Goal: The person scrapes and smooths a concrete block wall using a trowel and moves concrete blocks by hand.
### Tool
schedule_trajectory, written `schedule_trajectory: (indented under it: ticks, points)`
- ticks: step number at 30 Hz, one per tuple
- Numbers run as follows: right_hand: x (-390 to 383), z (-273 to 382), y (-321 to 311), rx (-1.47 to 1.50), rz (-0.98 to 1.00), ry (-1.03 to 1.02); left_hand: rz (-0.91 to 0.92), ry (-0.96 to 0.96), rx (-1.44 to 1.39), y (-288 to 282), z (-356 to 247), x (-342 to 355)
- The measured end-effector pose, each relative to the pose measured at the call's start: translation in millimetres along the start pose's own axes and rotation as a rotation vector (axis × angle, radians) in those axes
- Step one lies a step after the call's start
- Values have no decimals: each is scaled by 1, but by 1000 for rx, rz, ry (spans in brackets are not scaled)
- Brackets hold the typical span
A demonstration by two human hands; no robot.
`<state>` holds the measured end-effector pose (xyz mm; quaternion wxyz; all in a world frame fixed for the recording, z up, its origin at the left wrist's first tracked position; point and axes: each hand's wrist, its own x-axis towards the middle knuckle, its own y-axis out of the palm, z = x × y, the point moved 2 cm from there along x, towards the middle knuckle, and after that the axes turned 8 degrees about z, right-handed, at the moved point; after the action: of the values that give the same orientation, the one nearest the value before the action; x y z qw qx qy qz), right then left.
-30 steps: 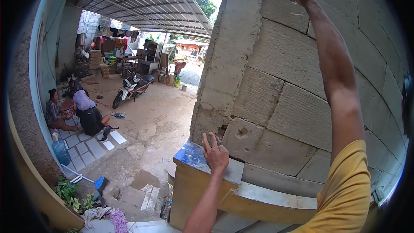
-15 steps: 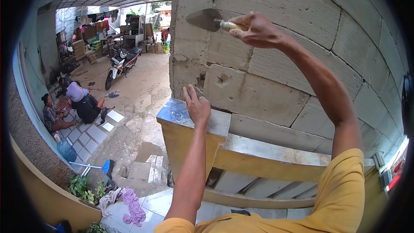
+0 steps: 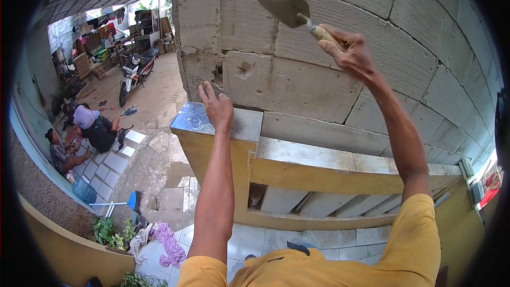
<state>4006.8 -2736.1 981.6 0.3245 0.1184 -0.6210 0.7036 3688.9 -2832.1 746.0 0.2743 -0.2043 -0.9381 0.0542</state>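
Observation:
My right hand (image 3: 348,50) is closed round the pale handle of a masonry trowel (image 3: 287,9). The trowel's grey pointed blade is held up in front of the block wall (image 3: 319,82), tip toward the upper left. Whether the blade touches the wall I cannot tell. My left hand (image 3: 218,109) rests with fingers stretched against the lower end of the rough concrete column (image 3: 197,32), just above the tiled ledge (image 3: 247,122). Beside those fingers is a dark hole in the mortar, and a chipped hollow (image 3: 244,69) marks the block to its right.
A yellow low wall (image 3: 324,176) with slanted slats runs below the block wall. Left, two people sit on loose tiles (image 3: 114,163) near a parked motorcycle (image 3: 137,72). A blue broom (image 3: 133,201), a water jug (image 3: 83,190), plants (image 3: 109,232) and a purple cloth (image 3: 169,244) lie lower left.
The trowel in my right hand has moved right along the wall, its blade now tilted more. My left hand stays at the column's base. The whole view has shifted.

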Motion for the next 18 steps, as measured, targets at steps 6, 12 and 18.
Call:
schedule_trajectory:
  ticks: [6, 12, 18]
  points:
    - [-24, 1, -7, -257, 154, -173, 5, -2, 38, 3, 3, 2]
    - [5, -28, -165, 29, -516, 56, -15, 21, 48, 6, 6, 3]
    - [27, -42, -229, -264, -435, -29, -35, 55, 43, 6, 6, 3]
